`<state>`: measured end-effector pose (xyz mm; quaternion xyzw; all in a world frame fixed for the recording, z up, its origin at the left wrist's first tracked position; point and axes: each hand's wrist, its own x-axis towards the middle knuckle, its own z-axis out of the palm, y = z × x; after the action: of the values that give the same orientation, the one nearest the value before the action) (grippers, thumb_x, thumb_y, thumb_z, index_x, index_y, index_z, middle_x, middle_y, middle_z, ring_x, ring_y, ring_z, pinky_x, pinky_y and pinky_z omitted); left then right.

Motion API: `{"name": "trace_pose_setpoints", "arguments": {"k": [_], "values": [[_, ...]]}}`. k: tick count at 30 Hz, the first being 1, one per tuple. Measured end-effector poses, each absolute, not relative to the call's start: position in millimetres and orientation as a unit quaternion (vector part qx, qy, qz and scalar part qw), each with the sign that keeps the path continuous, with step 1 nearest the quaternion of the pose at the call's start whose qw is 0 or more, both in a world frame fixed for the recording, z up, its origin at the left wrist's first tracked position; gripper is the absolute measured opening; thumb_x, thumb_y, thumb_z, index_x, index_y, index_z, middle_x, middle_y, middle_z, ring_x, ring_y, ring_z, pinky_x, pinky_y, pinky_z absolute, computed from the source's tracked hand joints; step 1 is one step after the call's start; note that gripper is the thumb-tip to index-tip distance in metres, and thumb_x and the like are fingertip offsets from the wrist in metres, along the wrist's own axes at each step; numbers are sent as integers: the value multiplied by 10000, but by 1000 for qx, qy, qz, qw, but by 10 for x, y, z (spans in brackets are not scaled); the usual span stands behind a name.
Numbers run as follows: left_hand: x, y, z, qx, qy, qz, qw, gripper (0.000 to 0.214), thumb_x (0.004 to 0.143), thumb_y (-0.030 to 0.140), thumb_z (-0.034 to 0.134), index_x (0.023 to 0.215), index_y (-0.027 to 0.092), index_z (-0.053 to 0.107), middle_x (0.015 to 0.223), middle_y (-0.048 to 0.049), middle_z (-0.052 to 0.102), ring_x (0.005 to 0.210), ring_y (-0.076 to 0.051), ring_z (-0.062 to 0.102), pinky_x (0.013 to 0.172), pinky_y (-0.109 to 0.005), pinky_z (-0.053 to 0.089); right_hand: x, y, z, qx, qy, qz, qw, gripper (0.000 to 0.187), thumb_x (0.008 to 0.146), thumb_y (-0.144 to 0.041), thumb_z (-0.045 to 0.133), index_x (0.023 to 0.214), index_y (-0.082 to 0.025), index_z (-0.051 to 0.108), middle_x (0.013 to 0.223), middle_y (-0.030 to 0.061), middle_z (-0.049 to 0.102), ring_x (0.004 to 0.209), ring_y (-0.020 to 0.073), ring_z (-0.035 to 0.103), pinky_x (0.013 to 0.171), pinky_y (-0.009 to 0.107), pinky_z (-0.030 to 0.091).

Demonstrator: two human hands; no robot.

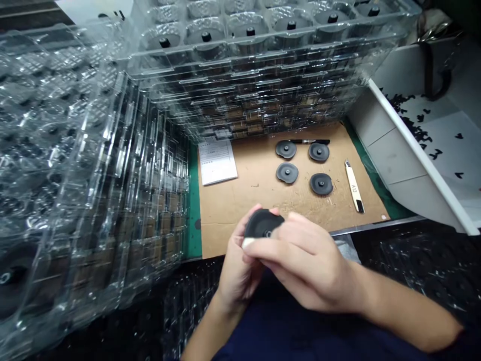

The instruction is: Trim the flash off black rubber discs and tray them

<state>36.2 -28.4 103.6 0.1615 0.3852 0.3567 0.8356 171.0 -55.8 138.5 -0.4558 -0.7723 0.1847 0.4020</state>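
Now clasping a round black rubber disc [261,224] over a brown cardboard sheet's [240,203] near edge, cradling it in the left hand [238,268] and pressing across its face with the right hand [304,260].

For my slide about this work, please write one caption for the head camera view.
Left hand and right hand hold a black disc over cardboard.

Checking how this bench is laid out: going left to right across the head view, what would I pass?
Stacked clear plastic trays → printed paper sheet → four black discs → cream utility knife → white tray of black scraps
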Motion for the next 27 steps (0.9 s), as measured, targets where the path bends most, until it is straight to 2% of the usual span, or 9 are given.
{"name": "trace_pose_setpoints", "arguments": {"k": [3, 7, 10, 13, 16, 19, 22, 27], "values": [[310, -256, 996, 167, 339, 369, 849, 603, 522, 301, 859, 1083, 277, 640, 1109, -36, 678, 967, -256, 654, 912, -392, 496, 1835, -659, 1334, -474, -776, 204, 363, 268, 876, -90, 469, 1120, -133, 572, 807, 45, 617, 712, 143, 514, 666, 300, 404], [291, -273, 885, 169, 346, 386, 838, 573, 595, 367, 812, 1130, 258, 638, 1100, -49, 693, 1006, -200, 638, 853, -236, 505, 1936, -635, 1275, -555, -748, 137, 336, 265, 883, -83, 462, 1106, -150, 590, 790, 38, 631, 667, 140, 498, 642, 310, 361], [274, -290, 892, 162, 356, 363, 845, 508, 658, 334, 780, 1137, 242, 638, 1050, -34, 705, 963, -202, 649, 828, -243, 514, 1971, -500, 1243, -526, -768, 108, 349, 302, 907, -93, 420, 1102, -204, 622, 787, 21, 650, 688, 140, 543, 675, 323, 358], [228, -308, 957, 145, 326, 305, 883, 434, 703, 319, 747, 1112, 220, 642, 1112, -67, 674, 932, -247, 660, 817, -329, 528, 2021, -389, 1162, -534, -739, 157, 381, 299, 925, -132, 432, 1124, -241, 626, 895, 14, 686, 764, 135, 597, 756, 324, 399], [189, -336, 983, 113, 285, 274, 912, 581, 664, 415, 754, 1194, 250, 585, 1291, -111, 572, 998, -288, 646, 885, -394, 503, 2069, -407, 994, -609, -639, 231, 408, 250, 917, -197, 483, 1116, -234, 629, 1024, 30, 686, 889, 156, 619, 797, 314, 455], [179, -364, 947, 83, 252, 272, 925, 588, 662, 446, 743, 1196, 258, 583, 1273, -98, 587, 1048, -289, 630, 890, -356, 504, 2083, -570, 767, -661, -562, 308, 389, 231, 902, -270, 508, 1078, -219, 648, 1079, 51, 677, 967, 187, 625, 764, 305, 508], [184, -376, 911, 74, 247, 277, 926, 550, 684, 439, 730, 1183, 253, 591, 1227, -79, 614, 1029, -274, 641, 836, -314, 528, 2068, -779, 568, -668, -544, 372, 344, 244, 891, -269, 506, 1075, -208, 653, 1068, 59, 689, 937, 190, 653, 733, 300, 539], [192, -354, 941, 90, 263, 260, 925, 648, 654, 472, 744, 1231, 249, 551, 1266, -93, 584, 1033, -276, 634, 831, -328, 533, 2094, -897, 526, -673, -539, 384, 332, 245, 882, -267, 505, 1060, -200, 660, 1039, 67, 705, 898, 197, 672, 710, 311, 555]]}}
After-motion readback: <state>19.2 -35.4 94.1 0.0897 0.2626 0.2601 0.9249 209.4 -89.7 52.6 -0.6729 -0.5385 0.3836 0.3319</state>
